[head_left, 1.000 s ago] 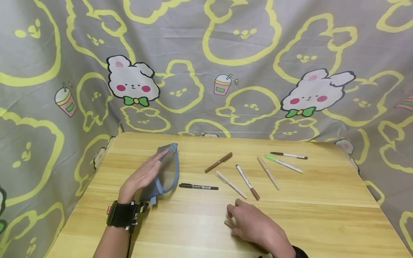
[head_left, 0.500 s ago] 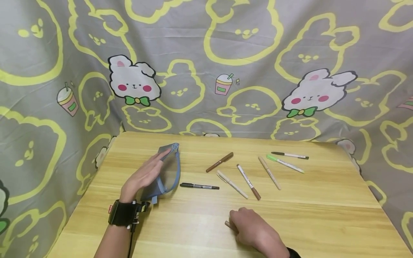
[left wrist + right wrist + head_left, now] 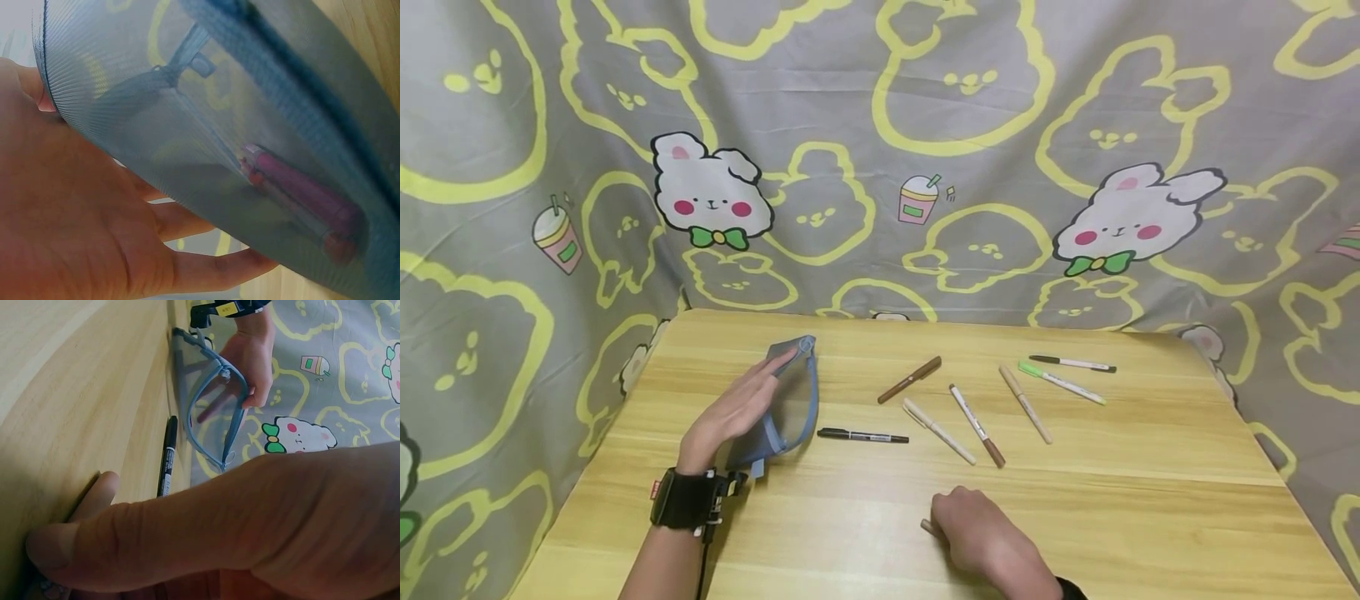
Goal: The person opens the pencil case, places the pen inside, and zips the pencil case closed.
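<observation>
My left hand [image 3: 733, 417] lies along the outer side of a blue-grey mesh pencil pouch [image 3: 793, 400], fingers nearly straight. The pouch's mouth gapes toward the right. Through the mesh, in the left wrist view, a pinkish-red pen [image 3: 306, 194] shows inside. Low on the near part of the table, my right hand [image 3: 977, 533] grips a brownish pen [image 3: 928, 527]; only one end sticks out in the head view, the rest being hidden by the hand. A black marker [image 3: 862, 436] lies between pouch and right hand.
Beyond the right hand lie a cream pen [image 3: 938, 431], a brown-capped white pen [image 3: 977, 425], a brown marker [image 3: 910, 380], a beige pen [image 3: 1026, 404], a green-capped pen [image 3: 1062, 382] and a black-capped white pen [image 3: 1072, 363]. A patterned curtain [image 3: 850, 117] borders the wooden table [image 3: 1150, 517].
The right hand has drawn slightly nearer and its fingers have curled in more tightly around the brownish pen. Left hand, pouch and the pens on the table have stayed in place.
</observation>
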